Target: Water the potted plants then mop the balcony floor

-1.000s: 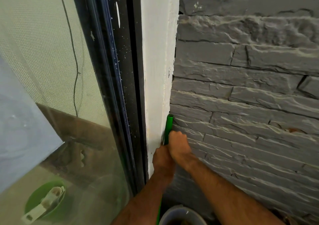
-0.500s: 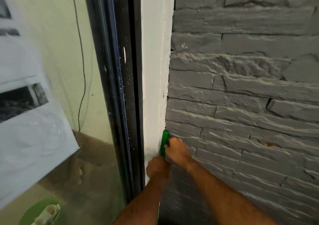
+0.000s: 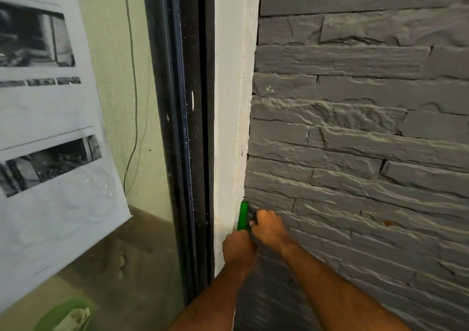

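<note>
A green mop handle (image 3: 243, 215) stands upright in the corner where the white door jamb meets the grey stone wall. My left hand (image 3: 238, 248) grips the handle low down. My right hand (image 3: 267, 225) is just above it, fingers curled round the handle near its top end. Only the top stretch of the handle shows; the rest is hidden behind my hands and forearms. No mop head or plant pots are in view.
A grey stacked-stone wall (image 3: 355, 140) fills the right side. A white jamb (image 3: 229, 102) and a black door frame (image 3: 182, 127) run vertically at centre. Behind the glass lie a green basin (image 3: 63, 315) and a white printed sheet (image 3: 45, 127).
The view has tilted upward, so the bucket at the bottom edge has dropped out of sight. Both hands stay on the green handle in the corner.
</note>
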`<state>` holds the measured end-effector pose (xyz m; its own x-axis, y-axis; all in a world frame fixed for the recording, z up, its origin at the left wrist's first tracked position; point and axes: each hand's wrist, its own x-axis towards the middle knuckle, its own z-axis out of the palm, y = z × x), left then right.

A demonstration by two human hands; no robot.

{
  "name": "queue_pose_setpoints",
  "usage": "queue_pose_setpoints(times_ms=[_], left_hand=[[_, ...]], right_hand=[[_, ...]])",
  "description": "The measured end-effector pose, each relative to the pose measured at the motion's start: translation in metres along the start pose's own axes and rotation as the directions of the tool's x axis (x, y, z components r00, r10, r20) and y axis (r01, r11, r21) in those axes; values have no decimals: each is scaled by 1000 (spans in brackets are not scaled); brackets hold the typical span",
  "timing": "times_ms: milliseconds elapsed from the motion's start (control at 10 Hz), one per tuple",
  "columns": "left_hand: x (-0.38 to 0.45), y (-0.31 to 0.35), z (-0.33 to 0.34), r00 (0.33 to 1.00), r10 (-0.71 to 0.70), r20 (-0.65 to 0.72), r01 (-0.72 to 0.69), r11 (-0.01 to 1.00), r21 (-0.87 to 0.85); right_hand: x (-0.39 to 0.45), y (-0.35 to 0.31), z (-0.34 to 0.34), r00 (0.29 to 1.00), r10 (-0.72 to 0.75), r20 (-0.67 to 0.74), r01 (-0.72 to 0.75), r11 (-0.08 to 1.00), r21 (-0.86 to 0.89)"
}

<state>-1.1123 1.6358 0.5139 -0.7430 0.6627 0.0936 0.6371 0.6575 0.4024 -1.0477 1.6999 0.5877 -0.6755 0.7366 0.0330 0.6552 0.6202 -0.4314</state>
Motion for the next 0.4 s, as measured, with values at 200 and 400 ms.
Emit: queue_pose_setpoints(times_ms=[200,400], left_hand=[[-4,10,-19,983,135,-123,-113,979,172],[-20,24,-47,942,246,-226,-205,960,189]], right_hand=[[-14,13,-16,995,-61,-79,48,986,-159],[-40,24,-37,979,-70,-192,12,957,-289]])
